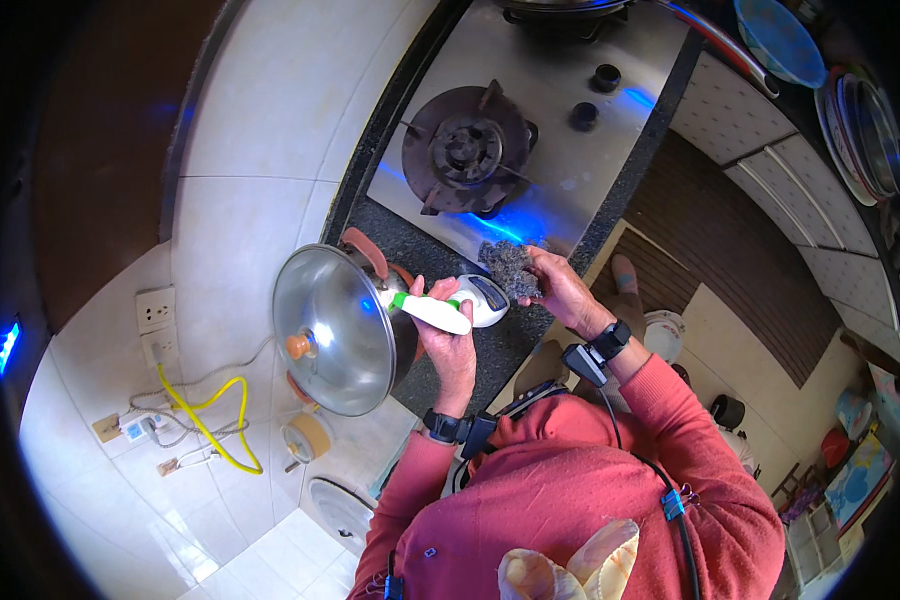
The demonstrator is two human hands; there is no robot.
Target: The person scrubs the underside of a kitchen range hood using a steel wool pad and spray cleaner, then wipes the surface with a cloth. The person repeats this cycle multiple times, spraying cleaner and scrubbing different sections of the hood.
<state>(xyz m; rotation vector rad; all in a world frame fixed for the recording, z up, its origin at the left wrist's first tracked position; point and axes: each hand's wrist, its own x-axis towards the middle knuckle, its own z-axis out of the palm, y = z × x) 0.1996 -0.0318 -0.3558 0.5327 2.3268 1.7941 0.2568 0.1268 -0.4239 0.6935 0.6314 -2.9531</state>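
Observation:
My left hand point(450, 345) is closed around the neck of a white spray bottle point(484, 300) with a green and white trigger head, above the dark stone counter. To its right, my right hand point(562, 291) grips a grey steel wool scourer point(511, 266) near the front corner of the stainless steel gas hob point(555, 172). The hob's round burner point(466, 150) lies beyond both hands. Just left of my left hand stands a metal pot with red-brown handles point(366, 251), a domed glass lid point(337, 375) tilted against it.
Two black knobs point(606, 77) sit on the hob's right side. A pan with a long red and metal handle point(727, 49) rests at the far end. Yellow cable point(202, 424) hangs by wall sockets at left. A blue basin point(780, 41) and stacked plates point(847, 142) are at upper right.

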